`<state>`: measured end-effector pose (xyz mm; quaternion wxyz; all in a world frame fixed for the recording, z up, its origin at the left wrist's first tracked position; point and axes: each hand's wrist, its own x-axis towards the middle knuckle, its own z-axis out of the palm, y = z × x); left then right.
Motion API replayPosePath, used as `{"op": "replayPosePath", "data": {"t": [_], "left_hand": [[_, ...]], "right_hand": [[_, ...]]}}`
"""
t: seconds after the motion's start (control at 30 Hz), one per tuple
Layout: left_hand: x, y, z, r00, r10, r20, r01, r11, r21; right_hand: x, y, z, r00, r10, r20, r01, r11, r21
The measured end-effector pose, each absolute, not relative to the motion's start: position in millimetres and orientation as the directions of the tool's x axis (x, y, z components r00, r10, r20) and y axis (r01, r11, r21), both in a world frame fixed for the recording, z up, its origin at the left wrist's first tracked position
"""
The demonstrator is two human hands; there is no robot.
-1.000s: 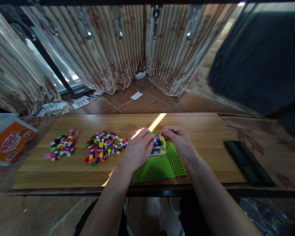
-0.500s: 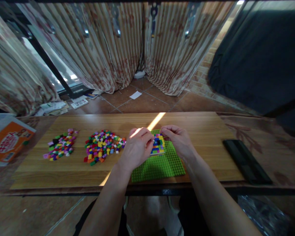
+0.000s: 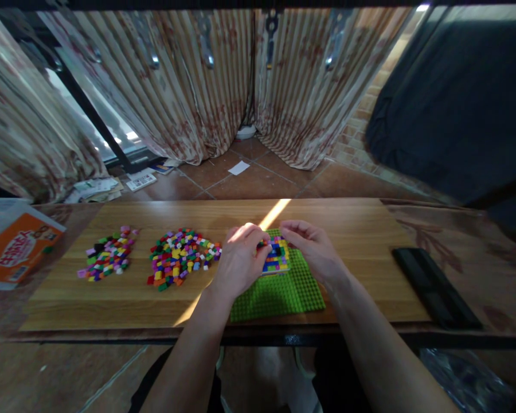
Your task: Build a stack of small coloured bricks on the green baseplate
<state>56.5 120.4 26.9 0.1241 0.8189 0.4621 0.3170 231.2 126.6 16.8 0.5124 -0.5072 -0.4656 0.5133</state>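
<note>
Brick panel (image 3: pixel 278 261) between left fingers (image 3: pixel 253 234) and right fingers (image 3: pixel 298 228), grips unclear; orange label (image 3: pixel 23 246) illegible.

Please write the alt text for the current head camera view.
A person's left hand and right hand are at a multicoloured brick build on a green studded baseplate. Two piles of loose bricks lie to the left on the wooden table.
</note>
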Motion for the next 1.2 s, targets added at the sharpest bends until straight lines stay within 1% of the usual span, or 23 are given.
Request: {"op": "replayPosePath", "data": {"t": [0.13, 0.33, 0.6, 0.73, 0.83, 0.97, 1.2], "left_hand": [[55.3, 120.4, 24.9, 0.360, 0.855, 0.374, 0.681, -0.515, 0.521], [52.7, 120.7, 24.7, 0.342, 0.877, 0.337, 0.667, -0.479, 0.571], [53.3, 118.5, 27.8, 0.330, 0.891, 0.312, 0.662, -0.454, 0.596], [54.0, 118.4, 27.7, 0.322, 0.892, 0.317, 0.665, -0.451, 0.595], [53.7, 118.9, 27.2, 0.324, 0.892, 0.316, 0.664, -0.452, 0.596], [53.8, 118.6, 27.9, 0.308, 0.903, 0.300, 0.666, -0.430, 0.609], [56.4, 116.7, 29.1, 0.275, 0.927, 0.254, 0.667, -0.374, 0.644]], "right_hand": [[228.8, 125.1, 13.2, -0.020, 1.000, 0.013, 0.027, 0.013, -1.000], [221.5, 125.4, 10.1, -0.072, 0.997, -0.032, 0.033, -0.029, -0.999], [221.4, 124.3, 12.9, -0.087, 0.996, 0.000, 0.055, 0.004, -0.998], [222.1, 123.6, 15.9, -0.087, 0.996, -0.020, 0.064, -0.014, -0.998], [221.3, 124.4, 16.2, -0.055, 0.997, -0.049, 0.040, -0.047, -0.998], [220.3, 126.2, 14.8, -0.058, 0.995, -0.079, 0.008, -0.079, -0.997], [218.4, 127.2, 15.1, -0.051, 0.996, -0.079, 0.044, -0.077, -0.996]]}}
